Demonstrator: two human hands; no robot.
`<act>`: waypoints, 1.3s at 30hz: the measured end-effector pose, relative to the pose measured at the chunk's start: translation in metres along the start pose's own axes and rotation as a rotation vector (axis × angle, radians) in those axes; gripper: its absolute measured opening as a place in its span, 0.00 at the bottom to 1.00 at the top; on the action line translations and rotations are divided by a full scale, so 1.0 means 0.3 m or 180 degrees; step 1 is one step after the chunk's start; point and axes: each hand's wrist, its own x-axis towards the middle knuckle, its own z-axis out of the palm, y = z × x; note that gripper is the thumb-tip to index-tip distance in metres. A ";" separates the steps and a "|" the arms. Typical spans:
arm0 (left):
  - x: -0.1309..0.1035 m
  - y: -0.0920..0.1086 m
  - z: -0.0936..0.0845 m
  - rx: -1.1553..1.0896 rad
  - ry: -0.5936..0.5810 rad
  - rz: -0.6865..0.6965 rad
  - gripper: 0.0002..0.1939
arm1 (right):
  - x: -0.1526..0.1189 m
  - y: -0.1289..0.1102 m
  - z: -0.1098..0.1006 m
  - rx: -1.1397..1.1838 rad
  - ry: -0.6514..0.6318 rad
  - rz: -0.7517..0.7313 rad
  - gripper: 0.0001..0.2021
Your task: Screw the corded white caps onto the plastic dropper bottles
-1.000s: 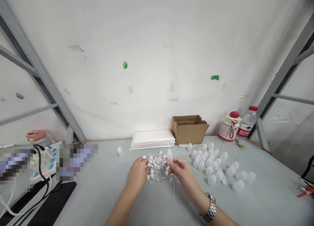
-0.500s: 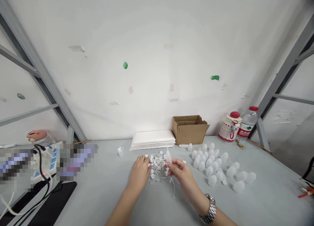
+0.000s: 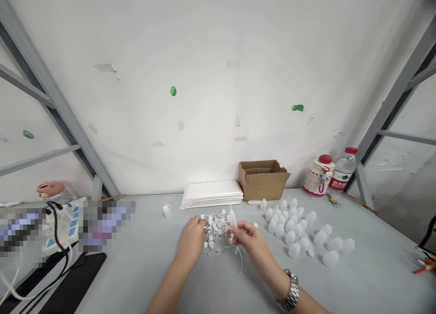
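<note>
A tangled pile of small white caps with cords (image 3: 215, 230) lies on the grey table between my hands. My left hand (image 3: 193, 236) rests at the pile's left edge, fingers curled; whether they grip a cap is hidden. My right hand (image 3: 247, 236) pinches a translucent nozzle-tipped piece (image 3: 233, 217) upright at the pile's right side. Below it a loose white cord hangs down onto the table. Several frosted translucent bottles (image 3: 290, 237) are spread out to the right. One more small bottle with a cap (image 3: 167, 211) is at the left.
Behind the pile are stacked white envelopes (image 3: 211, 194) and an open cardboard box (image 3: 264, 182). A red-lidded jar (image 3: 318, 176) and a plastic bottle (image 3: 343, 171) stand at the back right. A power strip (image 3: 70, 225) with cables and a black flat object (image 3: 80, 282) are at the left.
The view has shifted very slightly. My left hand has moved a little at the pile's edge, and the piece in my right hand is tilted slightly more to the left.
</note>
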 end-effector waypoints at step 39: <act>-0.012 0.113 -0.023 -0.6601 -0.0738 -0.1873 0.02 | -0.025 0.027 0.041 -0.0342 -0.0723 0.0010 0.13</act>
